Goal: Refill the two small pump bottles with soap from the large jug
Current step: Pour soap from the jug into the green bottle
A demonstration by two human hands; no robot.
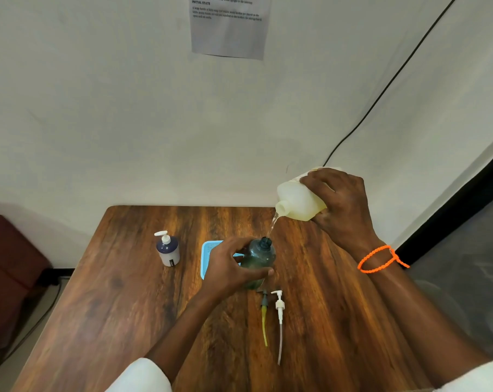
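Currently the right hand [341, 205] wraps its fingers around the tilted jug [299, 200], spout lowered so soap streams into the green bottle [259, 261] just below; left hand [231, 267] fingers curl round that bottle, steadying it upright on the counter [126, 292].

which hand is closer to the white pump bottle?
Left. The left hand grips the green bottle just right of the white pump bottle; the right hand is farther right and back, tilting the jug.
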